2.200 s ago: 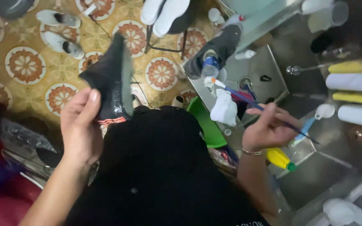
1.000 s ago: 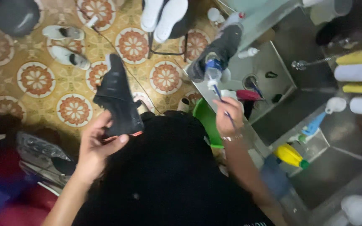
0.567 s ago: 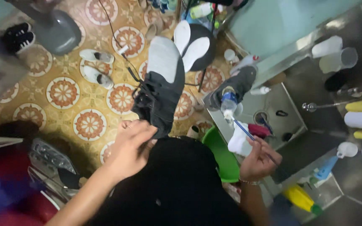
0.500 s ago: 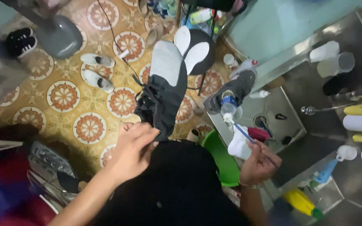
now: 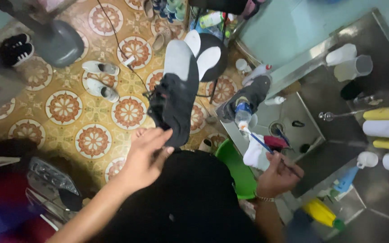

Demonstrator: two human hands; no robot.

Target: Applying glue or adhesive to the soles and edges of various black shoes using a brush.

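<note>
My left hand (image 5: 147, 153) grips the heel end of a black sneaker with a white sole (image 5: 176, 92), held out over the patterned floor with the toe pointing away. My right hand (image 5: 278, 173) holds a thin blue-handled brush (image 5: 260, 141) whose tip points toward a small bottle with a blue label (image 5: 243, 112) on the sink's edge. A second dark shoe (image 5: 248, 94) rests on the steel sink's (image 5: 311, 103) left rim. A white cloth (image 5: 255, 155) lies by my right hand.
A green basin (image 5: 237, 173) sits below the sink. White slippers (image 5: 97, 78) and black shoes (image 5: 12, 45) lie on the tiled floor. A round stool holds white insoles (image 5: 210, 56). Yellow and white bottles (image 5: 388, 130) line the right counter, with a grey fan base (image 5: 59, 42) far left.
The black sneaker has been turned and raised so its white sole now faces up and away. My right hand stayed near the sink with the brush; the view shifted.
</note>
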